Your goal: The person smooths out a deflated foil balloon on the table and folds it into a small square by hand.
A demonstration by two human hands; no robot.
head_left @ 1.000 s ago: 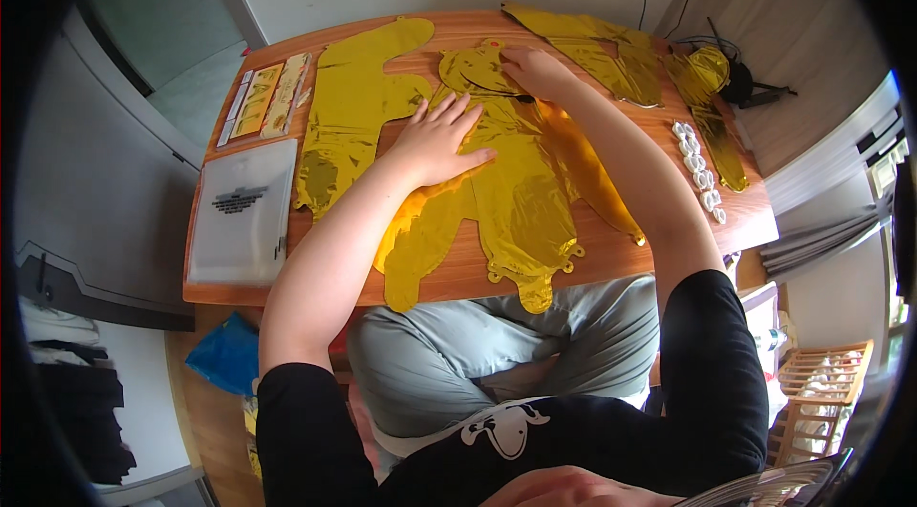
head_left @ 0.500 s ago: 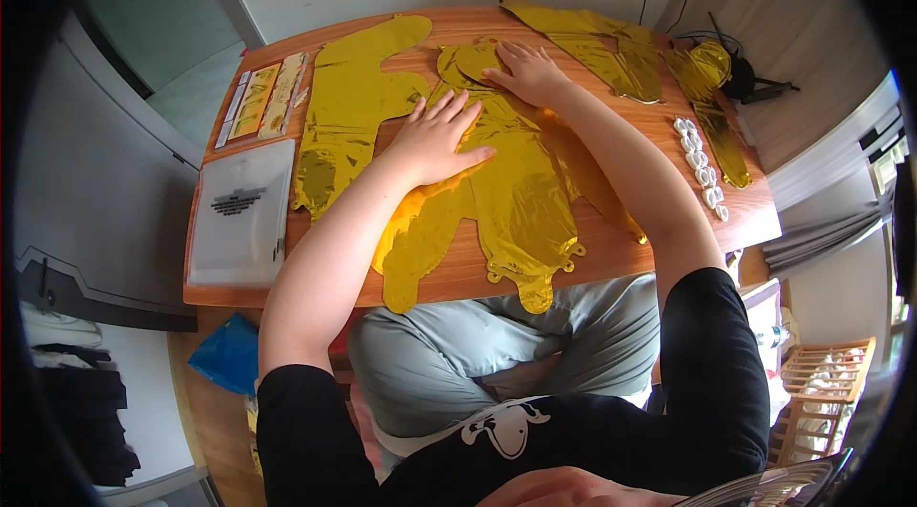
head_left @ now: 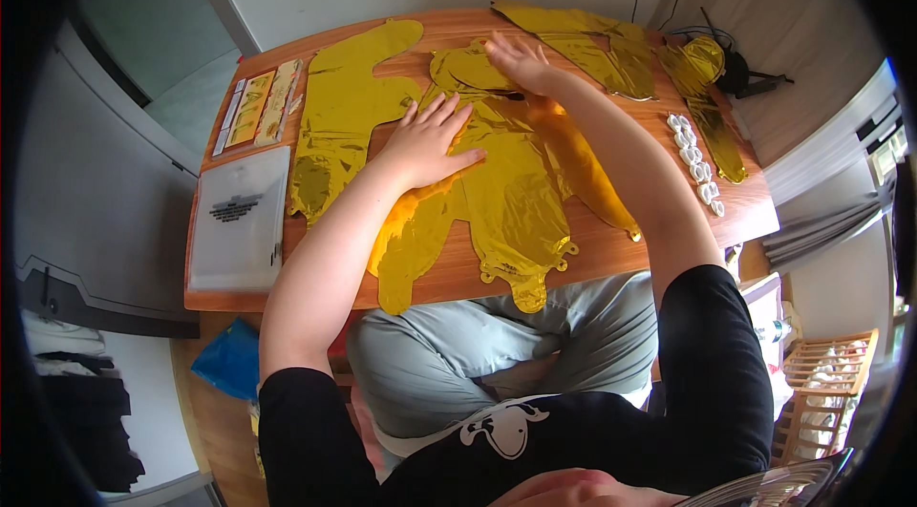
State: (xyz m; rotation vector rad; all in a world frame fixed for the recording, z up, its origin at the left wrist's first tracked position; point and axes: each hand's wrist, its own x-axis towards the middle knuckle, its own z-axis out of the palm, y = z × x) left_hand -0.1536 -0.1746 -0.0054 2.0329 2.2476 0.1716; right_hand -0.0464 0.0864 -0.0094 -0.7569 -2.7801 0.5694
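Head view: a shiny gold foil piece with lobed edges (head_left: 516, 206) lies mid-way across the brown wood-grain worktop (head_left: 597, 244), apparently mostly spread flat, with creases left to smooth. The left hand (head_left: 432, 146) rests open on it; the right hand (head_left: 521, 65), also open, is at its far end, contact unclear.

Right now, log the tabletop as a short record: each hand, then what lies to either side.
Left hand: open, fingers spread on the middle gold foil piece
Right hand: open, at that piece's far end; contact unclear
Left side: another gold foil piece, whitish flat pouch
Right side: white ring-like items
Surface: wood-toned table
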